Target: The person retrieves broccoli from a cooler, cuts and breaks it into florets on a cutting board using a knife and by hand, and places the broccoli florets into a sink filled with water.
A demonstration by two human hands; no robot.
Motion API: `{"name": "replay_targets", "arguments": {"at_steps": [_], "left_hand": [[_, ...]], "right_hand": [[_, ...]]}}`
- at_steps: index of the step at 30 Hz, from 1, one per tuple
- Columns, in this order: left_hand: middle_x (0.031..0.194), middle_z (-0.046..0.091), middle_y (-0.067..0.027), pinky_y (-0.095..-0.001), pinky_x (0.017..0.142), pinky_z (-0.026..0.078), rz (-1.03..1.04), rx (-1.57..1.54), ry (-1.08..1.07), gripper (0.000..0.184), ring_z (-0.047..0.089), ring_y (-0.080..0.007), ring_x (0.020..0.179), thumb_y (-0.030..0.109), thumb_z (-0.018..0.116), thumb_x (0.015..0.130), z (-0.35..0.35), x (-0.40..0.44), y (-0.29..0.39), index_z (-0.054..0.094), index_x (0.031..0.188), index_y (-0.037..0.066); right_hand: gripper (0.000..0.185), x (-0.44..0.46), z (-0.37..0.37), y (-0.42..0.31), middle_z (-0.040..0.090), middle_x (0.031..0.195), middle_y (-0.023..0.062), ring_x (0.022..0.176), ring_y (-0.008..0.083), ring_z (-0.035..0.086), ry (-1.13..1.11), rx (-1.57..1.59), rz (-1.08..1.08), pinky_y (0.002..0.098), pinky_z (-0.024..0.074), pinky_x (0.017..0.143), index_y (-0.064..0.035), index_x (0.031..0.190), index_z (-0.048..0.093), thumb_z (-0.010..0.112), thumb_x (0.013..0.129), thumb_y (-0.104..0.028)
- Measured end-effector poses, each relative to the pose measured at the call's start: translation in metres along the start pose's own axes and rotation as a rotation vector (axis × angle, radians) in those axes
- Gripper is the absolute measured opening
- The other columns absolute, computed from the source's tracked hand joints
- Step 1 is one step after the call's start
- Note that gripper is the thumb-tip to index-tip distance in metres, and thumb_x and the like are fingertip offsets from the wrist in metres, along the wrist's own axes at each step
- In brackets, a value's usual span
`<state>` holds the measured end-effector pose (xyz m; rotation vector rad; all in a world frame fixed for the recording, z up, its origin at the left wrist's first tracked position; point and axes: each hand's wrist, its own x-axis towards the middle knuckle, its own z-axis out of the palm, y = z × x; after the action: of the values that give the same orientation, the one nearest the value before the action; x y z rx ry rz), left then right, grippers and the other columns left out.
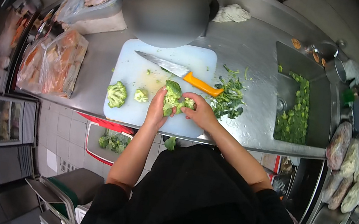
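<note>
My left hand (pixel 156 108) holds a piece of broccoli (pixel 172 94) over the front of the white cutting board (pixel 131 58). Close beside it, my right hand (pixel 202 114) has its fingers closed on a small broccoli floret (pixel 187 104), which meets the larger piece. Behind both hands a knife with an orange handle (pixel 200 83) lies on the board, blade to the left. A cut broccoli head (pixel 116 94) and a smaller piece (pixel 141 95) rest on the board's left part. Green leaves and trimmings (pixel 229 96) are heaped on the steel counter just right of the board.
Florets fill part of the sink (pixel 289 82) at right. At left are a bag of orange and pale food (pixel 59 64) and a plastic tub (pixel 109 22). Below the counter edge stands a cooler (pixel 92 138) with broccoli. A white cloth (pixel 232 13) lies at the back.
</note>
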<state>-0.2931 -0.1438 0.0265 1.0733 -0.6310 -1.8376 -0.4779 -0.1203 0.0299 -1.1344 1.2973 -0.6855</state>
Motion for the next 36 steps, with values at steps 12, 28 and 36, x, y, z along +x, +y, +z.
{"name": "replay_targets", "arguments": {"at_steps": [12,28,36], "left_hand": [[0.083,0.064,-0.0034,-0.0274,0.046,0.043,0.065,0.185,-0.174,0.03,0.057,-0.0121,0.058,0.038,0.054,0.103,0.045,0.0,0.003,0.059,0.109,0.01],[0.123,0.064,-0.0241,-0.0383,0.101,0.047,0.425,0.936,-0.471,0.072,0.062,-0.0315,0.114,0.06,0.058,0.094,0.361,0.092,-0.105,0.056,0.133,-0.001],[0.127,0.064,-0.0146,-0.0356,0.093,0.051,0.341,0.898,-0.481,0.066,0.062,-0.0228,0.112,0.057,0.054,0.099,0.305,0.083,-0.035,0.057,0.132,-0.001]], "right_hand": [[0.053,-0.028,-0.03,-0.008,0.064,0.11,0.0068,0.086,0.014,0.063,0.041,0.321,-0.14,0.0278,0.0558,0.067,-0.0034,0.135,0.057,0.07,0.094,-0.034],[0.058,-0.168,-0.289,0.063,0.061,0.127,0.0181,0.105,0.0243,0.064,1.215,-0.17,-0.101,0.0335,0.0517,0.089,-0.0002,0.144,0.046,0.065,0.097,-0.03],[0.026,-0.175,-0.331,0.103,0.063,0.126,0.0132,0.103,0.02,0.064,1.057,0.165,-0.309,0.0317,0.0525,0.081,-0.0042,0.122,0.061,0.058,0.097,-0.009]]}}
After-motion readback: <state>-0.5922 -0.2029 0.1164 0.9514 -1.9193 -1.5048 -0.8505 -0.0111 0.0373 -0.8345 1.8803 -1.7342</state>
